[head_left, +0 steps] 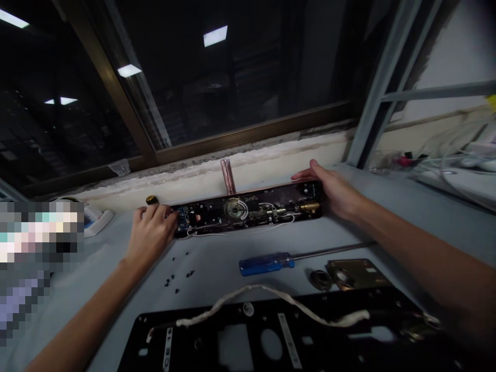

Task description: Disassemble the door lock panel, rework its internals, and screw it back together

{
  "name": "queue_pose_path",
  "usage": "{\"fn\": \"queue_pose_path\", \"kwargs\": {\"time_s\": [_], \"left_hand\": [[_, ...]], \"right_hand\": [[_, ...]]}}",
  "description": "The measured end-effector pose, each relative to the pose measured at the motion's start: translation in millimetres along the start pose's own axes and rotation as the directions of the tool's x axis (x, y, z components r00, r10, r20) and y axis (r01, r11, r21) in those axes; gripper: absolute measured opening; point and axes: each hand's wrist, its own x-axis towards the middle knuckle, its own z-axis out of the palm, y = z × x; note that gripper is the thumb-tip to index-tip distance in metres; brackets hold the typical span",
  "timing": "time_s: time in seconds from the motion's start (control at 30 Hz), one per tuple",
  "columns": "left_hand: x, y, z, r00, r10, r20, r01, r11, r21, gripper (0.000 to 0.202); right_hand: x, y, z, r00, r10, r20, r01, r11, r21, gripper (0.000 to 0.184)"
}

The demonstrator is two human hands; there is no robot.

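A long dark lock body lies across the far part of the grey table, its inside exposed: a small circuit board, a round brass mechanism, white wires. My left hand grips its left end with curled fingers. My right hand rests against its right end, fingers stretched along the far edge. A pink metal handle stands up behind the lock body.
A blue-handled screwdriver lies in the middle. Several small black screws are scattered at left. A brass plate and a round ring lie at right. A black cover plate with a white cable sits nearest me. Window sill behind.
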Motion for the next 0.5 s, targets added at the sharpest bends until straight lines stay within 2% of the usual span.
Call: {"fn": "queue_pose_path", "kwargs": {"time_s": [0.1,0.17,0.3,0.5], "left_hand": [[-3.4,-1.3,4.6,0.997,-0.057,-0.042,0.054,0.995,-0.078,0.024],[-3.4,-1.7,7.6,0.995,-0.091,-0.032,0.085,0.982,-0.169,0.025],[-1.0,0.4,10.9,0.989,-0.14,0.048,0.148,0.947,-0.286,0.028],[2.2,5.5,10.1,0.982,-0.182,0.049,0.188,0.948,-0.256,0.027]], "right_hand": [[-7.9,-7.1,5.2,0.987,0.067,0.147,-0.077,0.995,0.062,0.051],[-10.6,-8.6,6.6,0.978,0.1,0.182,-0.117,0.99,0.082,0.051],[-10.3,-6.3,7.4,0.985,0.081,0.154,-0.093,0.993,0.076,0.049],[-7.1,-2.2,8.1,0.994,0.04,0.104,-0.044,0.998,0.046,0.048]]}}
